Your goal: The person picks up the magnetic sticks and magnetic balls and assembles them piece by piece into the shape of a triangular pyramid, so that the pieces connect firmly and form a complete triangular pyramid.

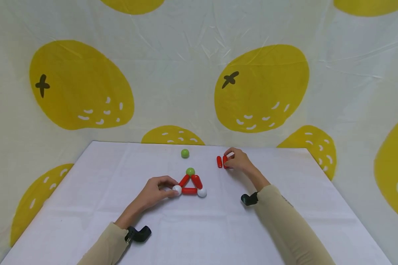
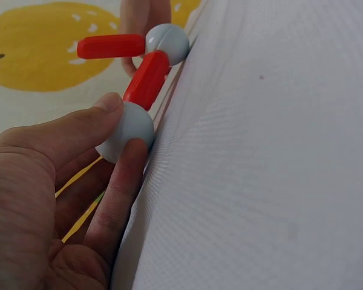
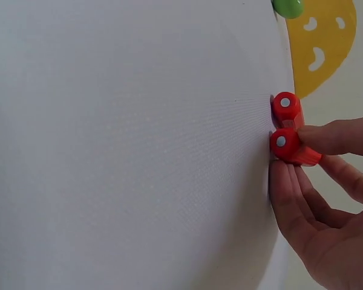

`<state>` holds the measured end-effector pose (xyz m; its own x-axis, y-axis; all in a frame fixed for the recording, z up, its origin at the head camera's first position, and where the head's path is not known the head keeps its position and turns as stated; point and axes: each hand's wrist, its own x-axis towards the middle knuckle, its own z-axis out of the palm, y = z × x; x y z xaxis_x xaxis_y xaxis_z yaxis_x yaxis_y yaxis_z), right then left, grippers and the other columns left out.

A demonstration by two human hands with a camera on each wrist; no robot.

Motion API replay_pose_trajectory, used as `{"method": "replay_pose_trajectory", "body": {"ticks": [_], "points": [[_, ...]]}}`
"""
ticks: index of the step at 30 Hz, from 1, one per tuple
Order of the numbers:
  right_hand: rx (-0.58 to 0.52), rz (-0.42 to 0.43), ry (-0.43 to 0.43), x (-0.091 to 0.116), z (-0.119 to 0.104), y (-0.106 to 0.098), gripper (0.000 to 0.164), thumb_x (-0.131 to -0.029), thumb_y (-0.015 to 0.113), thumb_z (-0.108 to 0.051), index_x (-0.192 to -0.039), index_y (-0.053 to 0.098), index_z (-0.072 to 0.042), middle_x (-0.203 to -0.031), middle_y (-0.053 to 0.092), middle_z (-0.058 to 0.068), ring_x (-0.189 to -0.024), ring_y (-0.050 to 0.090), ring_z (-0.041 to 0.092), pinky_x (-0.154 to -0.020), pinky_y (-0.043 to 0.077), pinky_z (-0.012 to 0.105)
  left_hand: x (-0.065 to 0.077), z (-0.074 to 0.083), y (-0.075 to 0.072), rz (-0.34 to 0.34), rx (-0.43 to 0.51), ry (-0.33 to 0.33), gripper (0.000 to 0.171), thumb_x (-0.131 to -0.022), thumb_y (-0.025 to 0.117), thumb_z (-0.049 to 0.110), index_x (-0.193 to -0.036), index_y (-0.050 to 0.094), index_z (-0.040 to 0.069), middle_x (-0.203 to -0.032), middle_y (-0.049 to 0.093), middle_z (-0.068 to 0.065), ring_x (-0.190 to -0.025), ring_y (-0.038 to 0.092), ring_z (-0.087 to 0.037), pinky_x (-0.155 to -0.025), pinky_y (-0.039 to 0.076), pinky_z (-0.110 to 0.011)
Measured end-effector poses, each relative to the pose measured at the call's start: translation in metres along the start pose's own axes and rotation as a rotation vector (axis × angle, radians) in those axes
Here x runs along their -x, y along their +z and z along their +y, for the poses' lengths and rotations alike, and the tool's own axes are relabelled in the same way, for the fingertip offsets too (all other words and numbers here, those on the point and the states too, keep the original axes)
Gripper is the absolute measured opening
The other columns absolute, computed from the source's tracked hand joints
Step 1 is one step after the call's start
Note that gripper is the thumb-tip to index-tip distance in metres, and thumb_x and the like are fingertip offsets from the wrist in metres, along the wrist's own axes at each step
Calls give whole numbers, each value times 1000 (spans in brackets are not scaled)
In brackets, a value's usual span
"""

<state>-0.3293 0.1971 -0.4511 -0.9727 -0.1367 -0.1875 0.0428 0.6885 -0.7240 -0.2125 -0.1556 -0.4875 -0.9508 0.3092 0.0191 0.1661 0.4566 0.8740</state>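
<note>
My left hand point(image 1: 157, 189) pinches a white ball point(image 2: 133, 124) between thumb and finger, low at the tabletop. From that ball a red magnetic rod point(image 1: 189, 191) runs to a second white ball point(image 1: 202, 192), and another red rod point(image 1: 184, 180) leads to a green ball point(image 1: 190, 171). A third red rod point(image 2: 112, 46) stands up from the second white ball, as the left wrist view shows. Farther back, my right hand point(image 1: 238, 161) grips a loose red rod point(image 3: 284, 142) at its sides. Close beside this one lies another loose red rod point(image 3: 285, 104).
A loose green ball point(image 1: 185, 153) sits near the back edge of the white-covered table point(image 1: 136, 154). Behind the table hangs a pale cloth point(image 1: 185, 81) printed with yellow fruit. Each wrist wears a black camera mount point(image 1: 249, 199).
</note>
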Motion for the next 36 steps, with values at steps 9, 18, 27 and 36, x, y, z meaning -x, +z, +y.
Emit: {"method": "replay_pose_trajectory", "body": {"ticks": [9,18,27,36], "points": [[-64,52,-43,9,-12,-1,36,-91,68,-9,-125,57,-9,-114,66,20,-98,65,30,-79,59,31,-1,0,1,0,0,-5,25,-86,84,38,-109,76,31,-104,74,10,-104,63,-15,-94,51,-33],[-99,32,-284,18,-48,14,38,-90,74,-5,-126,63,-8,-114,70,17,-104,64,30,-87,56,35,-2,-1,1,0,-2,-3,25,-86,84,38,-109,76,31,-104,74,11,-104,64,-15,-95,51,-33],[-116,-78,-338,20,-70,42,33,-91,74,-5,-123,67,-9,-117,70,12,-106,65,26,-90,59,35,-1,0,1,-3,-5,-21,26,-86,83,40,-110,76,30,-105,74,10,-104,63,-15,-92,52,-32],[-141,-132,-400,22,-84,58,31,-92,73,-3,-122,67,-8,-113,72,13,-102,68,25,-94,58,37,-1,1,-1,-8,-2,-19,27,-87,83,41,-110,76,30,-105,75,10,-105,64,-15,-92,51,-32]]}}
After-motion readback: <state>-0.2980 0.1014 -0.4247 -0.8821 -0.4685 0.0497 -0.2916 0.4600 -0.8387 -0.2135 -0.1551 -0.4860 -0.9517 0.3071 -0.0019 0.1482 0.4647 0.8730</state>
